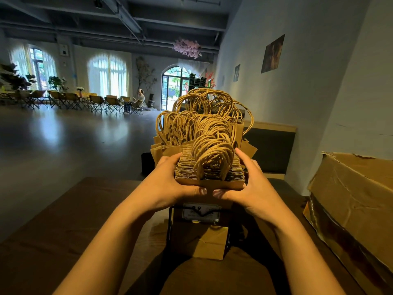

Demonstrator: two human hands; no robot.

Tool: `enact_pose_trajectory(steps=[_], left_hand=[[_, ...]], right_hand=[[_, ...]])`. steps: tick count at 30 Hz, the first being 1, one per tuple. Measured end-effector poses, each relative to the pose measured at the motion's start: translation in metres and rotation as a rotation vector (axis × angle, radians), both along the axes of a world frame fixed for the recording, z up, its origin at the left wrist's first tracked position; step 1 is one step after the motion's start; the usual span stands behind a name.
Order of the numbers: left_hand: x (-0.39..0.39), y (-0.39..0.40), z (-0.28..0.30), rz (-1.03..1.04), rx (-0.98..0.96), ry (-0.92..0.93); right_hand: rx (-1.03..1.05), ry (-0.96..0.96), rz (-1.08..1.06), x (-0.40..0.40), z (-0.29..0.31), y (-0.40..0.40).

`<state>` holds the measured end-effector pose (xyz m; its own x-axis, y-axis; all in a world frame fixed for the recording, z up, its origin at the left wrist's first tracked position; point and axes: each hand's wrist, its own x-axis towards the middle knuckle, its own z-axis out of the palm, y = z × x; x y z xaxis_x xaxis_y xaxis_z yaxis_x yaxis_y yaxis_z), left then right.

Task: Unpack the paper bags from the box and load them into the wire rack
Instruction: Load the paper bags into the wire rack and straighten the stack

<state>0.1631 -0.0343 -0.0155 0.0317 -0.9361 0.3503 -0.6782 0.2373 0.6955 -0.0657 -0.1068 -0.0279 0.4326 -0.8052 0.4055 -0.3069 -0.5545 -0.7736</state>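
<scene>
Forearms reached in from the near edge over the dark wooden table [70,220], the largest surface in view. Cardboard box [353,201] stood at the right on the table, torn and creased; its inside was not visible, so what remained in it could not be told. Wire rack [170,226], black, stood upright at table centre with a small label plate [201,212] on its front; brown paper bags [200,241] already filled it, one folded bag bottom showing behind the wires. More bags with twisted paper handles [204,109] stood packed further back, apparently in the same rack, though the rack's far end was hidden. Bundle of flat bags [209,173] was held just above the rack's front, handles up. Left hand [170,182] gripped the bundle's left side and right hand [253,184] its right side, fingers curled round it, thumbs nearly meeting at the front edge. Judgement: task well along, much of the rack loaded; this bundle not yet seated. Remaining: lower it in, then check the box for more.
</scene>
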Motion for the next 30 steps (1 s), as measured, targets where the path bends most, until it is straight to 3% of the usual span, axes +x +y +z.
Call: enact_pose_trajectory(steps=[6,9,13,22,30], left_hand=[[0.006,-0.006,-0.006,-0.055,0.097,0.04],[0.008,-0.008,-0.011,-0.055,0.156,0.058],[0.012,-0.012,-0.012,-0.043,0.218,0.005],[0.008,-0.016,-0.017,-0.011,0.2,-0.093],[0.009,-0.018,-0.019,0.012,0.211,-0.064]], right_hand=[[0.035,0.08,0.033,-0.001,-0.003,-0.004],[0.159,0.114,0.077,-0.003,-0.006,-0.006],[0.205,0.265,0.022,-0.004,-0.017,-0.011],[0.094,0.408,-0.047,0.0,-0.013,-0.002],[0.055,0.383,-0.139,0.006,-0.011,0.001]])
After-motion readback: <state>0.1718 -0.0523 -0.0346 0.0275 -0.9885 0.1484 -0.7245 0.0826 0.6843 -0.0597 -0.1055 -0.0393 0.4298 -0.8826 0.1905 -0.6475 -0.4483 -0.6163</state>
